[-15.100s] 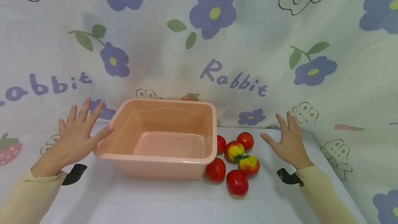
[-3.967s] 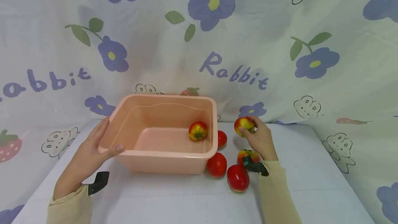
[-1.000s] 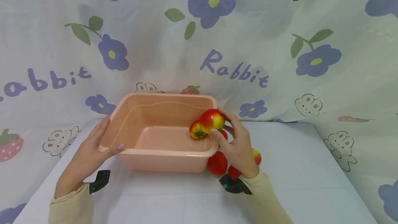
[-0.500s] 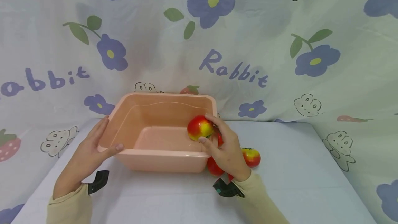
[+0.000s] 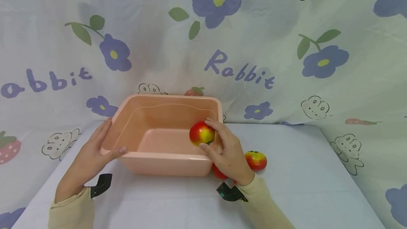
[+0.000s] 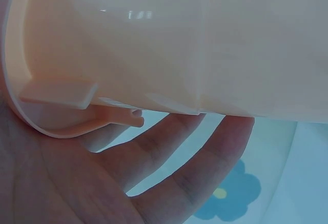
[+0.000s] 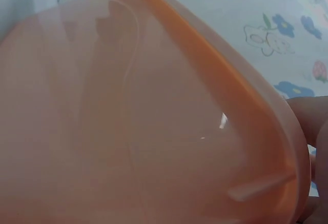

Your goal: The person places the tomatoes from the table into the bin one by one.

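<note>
In the head view my left hand (image 5: 86,162) grips the left rim of the pink basin (image 5: 165,165), thumb over the front corner. The left wrist view shows fingers (image 6: 205,167) against the basin's outer wall (image 6: 154,39). My right hand (image 5: 227,151) reaches over the right rim, holding a red-yellow fruit (image 5: 201,133) between thumb and fingers inside the basin. Another fruit in the basin is hidden from view. In the right wrist view the basin wall (image 7: 102,106) fills most of the picture and hides the held fruit; fingers (image 7: 312,119) show at the right edge.
Right of the basin, a red-yellow fruit (image 5: 256,161) lies on the white table (image 5: 302,172). A red fruit (image 5: 219,172) and a sliver of another red one are mostly covered by my right hand and wrist. A patterned cloth (image 5: 159,45) hangs behind.
My right hand has brought the red-yellow fruit from the table's right side over the rim, then lower and left inside the basin. The left hand keeps its grip, its position nearly the same.
</note>
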Available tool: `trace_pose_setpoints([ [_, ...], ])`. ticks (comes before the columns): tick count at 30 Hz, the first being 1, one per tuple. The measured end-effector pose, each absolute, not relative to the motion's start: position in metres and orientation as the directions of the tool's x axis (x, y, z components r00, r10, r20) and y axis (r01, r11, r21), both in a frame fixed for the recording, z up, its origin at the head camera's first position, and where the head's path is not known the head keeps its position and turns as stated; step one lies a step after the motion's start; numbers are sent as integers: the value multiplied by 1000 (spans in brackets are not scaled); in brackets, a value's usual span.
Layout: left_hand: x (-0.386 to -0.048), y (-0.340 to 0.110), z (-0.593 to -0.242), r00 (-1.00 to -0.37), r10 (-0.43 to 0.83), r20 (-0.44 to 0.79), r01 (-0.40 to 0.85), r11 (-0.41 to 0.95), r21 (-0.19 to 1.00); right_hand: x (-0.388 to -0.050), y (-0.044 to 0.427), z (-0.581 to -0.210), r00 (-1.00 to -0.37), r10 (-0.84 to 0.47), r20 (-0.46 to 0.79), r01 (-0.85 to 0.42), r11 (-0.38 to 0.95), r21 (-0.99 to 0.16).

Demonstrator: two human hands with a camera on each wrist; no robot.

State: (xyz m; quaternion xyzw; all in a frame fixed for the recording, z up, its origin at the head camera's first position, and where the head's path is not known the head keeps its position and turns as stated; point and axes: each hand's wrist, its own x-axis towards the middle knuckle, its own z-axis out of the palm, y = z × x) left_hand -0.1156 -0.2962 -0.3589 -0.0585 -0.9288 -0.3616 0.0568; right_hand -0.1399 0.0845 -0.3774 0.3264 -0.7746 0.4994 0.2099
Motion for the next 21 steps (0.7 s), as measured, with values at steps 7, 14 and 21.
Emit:
trace_pose_setpoints([
  [7, -114, -296, -360, -986, 68, 149, 151, 731, 665, -136, 87, -375, -738, -335, 586, -675, 379, -633],
  [14, -113, -296, -362, -985, 68, 157, 157, 730, 665, -138, 94, -372, -735, -335, 589, -678, 345, -649],
  [21, -113, -296, -363, -987, 62, 148, 145, 739, 658, -146, 108, -374, -727, -252, 638, -684, 347, -642],
])
